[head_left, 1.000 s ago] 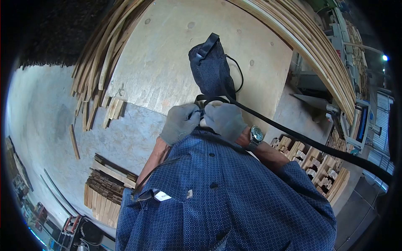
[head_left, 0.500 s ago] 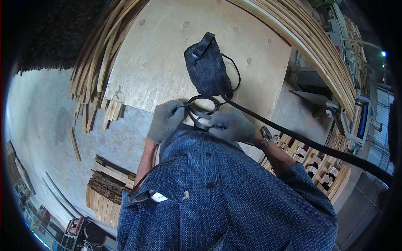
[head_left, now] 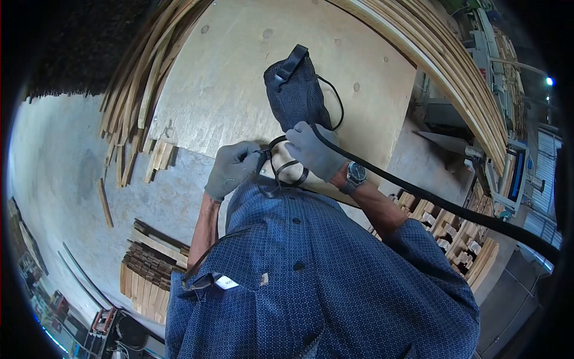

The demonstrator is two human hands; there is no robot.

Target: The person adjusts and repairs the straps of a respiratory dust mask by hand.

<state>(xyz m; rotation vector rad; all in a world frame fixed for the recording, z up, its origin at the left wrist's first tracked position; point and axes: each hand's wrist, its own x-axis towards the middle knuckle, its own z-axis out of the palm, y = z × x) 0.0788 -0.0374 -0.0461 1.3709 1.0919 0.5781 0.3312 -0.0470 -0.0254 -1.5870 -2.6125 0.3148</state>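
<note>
My left hand (head_left: 232,169), in a grey work glove, pinches a black strap (head_left: 278,141) near a small dark fitting at the fingertips. Across from it, my right hand (head_left: 315,151), gloved and with a watch (head_left: 356,173) at the wrist, has its fingers curled over the same strap. A slack loop of it hangs between the hands, close to the shirt front. Just beyond the right hand lies a black mesh pouch (head_left: 293,93), with a buckled webbing piece on top; that hand hides its near end. A thick black cord (head_left: 418,192) crosses over the right hand.
The pouch rests on a plywood board (head_left: 233,72). Long wooden strips (head_left: 152,66) lie along its left side, and more (head_left: 442,48) curve past its right. Stacked wood pieces (head_left: 146,269) stand lower left, with others (head_left: 460,239) at right. Machinery (head_left: 514,173) stands at far right.
My right hand has moved up and left, from the lower part of the strap loop to the pouch's near end. The loop now hangs slacker. My left hand keeps its hold.
</note>
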